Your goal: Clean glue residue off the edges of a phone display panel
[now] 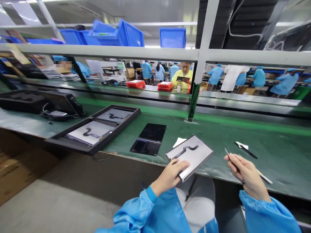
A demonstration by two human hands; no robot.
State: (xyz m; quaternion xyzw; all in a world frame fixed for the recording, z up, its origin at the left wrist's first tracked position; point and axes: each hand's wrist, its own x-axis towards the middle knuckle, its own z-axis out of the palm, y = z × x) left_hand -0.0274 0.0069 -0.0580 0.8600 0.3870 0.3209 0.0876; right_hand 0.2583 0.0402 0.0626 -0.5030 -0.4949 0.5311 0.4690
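Observation:
My left hand [175,171] grips the near left edge of a display panel [195,151], its silver back facing up with a dark curved flex cable [186,149] on it. The panel is tilted over the front edge of the green bench. To the right, my right hand [246,173] is closed around slim metal tweezers [227,151], their tip pointing up and left, apart from the panel. Near that hand lie a black pen-like tool [250,153] and a white stick [265,178]. A scrap of white paper [179,142] shows behind the panel.
Two dark glossy panels [152,133] lie left of my hands on the green bench [216,132]. Further left, a black foam tray [91,149] holds more silver-backed panels. A metal post [194,97] rises at the bench's back; blue bins [172,38] stand on the shelf overhead. Co-workers sit beyond.

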